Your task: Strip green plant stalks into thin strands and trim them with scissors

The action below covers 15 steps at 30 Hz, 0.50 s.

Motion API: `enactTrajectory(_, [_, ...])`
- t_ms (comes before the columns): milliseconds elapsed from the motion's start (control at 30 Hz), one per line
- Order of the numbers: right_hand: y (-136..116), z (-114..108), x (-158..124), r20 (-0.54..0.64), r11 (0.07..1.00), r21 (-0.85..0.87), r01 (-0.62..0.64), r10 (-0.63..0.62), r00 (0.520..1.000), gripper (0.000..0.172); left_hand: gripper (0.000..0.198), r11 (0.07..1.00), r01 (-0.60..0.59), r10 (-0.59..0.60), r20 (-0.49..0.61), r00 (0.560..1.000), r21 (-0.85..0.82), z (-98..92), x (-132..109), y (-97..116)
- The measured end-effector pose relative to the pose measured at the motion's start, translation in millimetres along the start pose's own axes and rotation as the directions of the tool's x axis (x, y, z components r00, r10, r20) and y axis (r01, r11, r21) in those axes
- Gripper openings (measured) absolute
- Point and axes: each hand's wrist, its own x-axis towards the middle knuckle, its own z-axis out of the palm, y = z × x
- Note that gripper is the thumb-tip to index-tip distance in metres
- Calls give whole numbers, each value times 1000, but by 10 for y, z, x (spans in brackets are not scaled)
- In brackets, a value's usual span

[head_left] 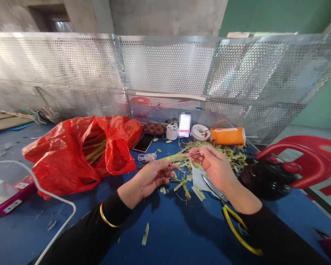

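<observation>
My left hand (pixel 151 177) is turned partly palm up over the table, its fingers loosely bent and apart, with nothing plainly in them. To its right, my right hand (pixel 213 165) pinches a thin pale strand (pixel 195 153) between thumb and fingertips. A pale green stalk (pixel 172 158) stretches behind the fingers of both hands; whether either touches it I cannot tell. Below the hands lie cut leaf strips (pixel 184 187) and a piece of white paper (pixel 198 176). Scissors (pixel 241 232) with yellow handles rest partly under my right forearm.
A red plastic bag (pixel 68 158) of stalks stands left, a white cable (pixel 71 206) before it. Behind are a phone (pixel 144 142), white string (pixel 147 157), a ribbon spool (pixel 200 132), an orange pouch (pixel 227 136) and a leaf pile (pixel 234 156). A black jug (pixel 264 178) stands right.
</observation>
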Motion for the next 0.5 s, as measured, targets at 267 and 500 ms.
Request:
enactTrajectory(267, [-182, 424, -659, 452, 761, -619, 191, 146, 880, 15, 14, 815, 246, -258, 53, 965, -524, -5, -329, -84])
enactTrajectory(500, [-143, 118, -1203, 445, 589, -794, 151, 394, 804, 5, 12, 813, 196, -339, -172, 925, -549, -129, -800, -394])
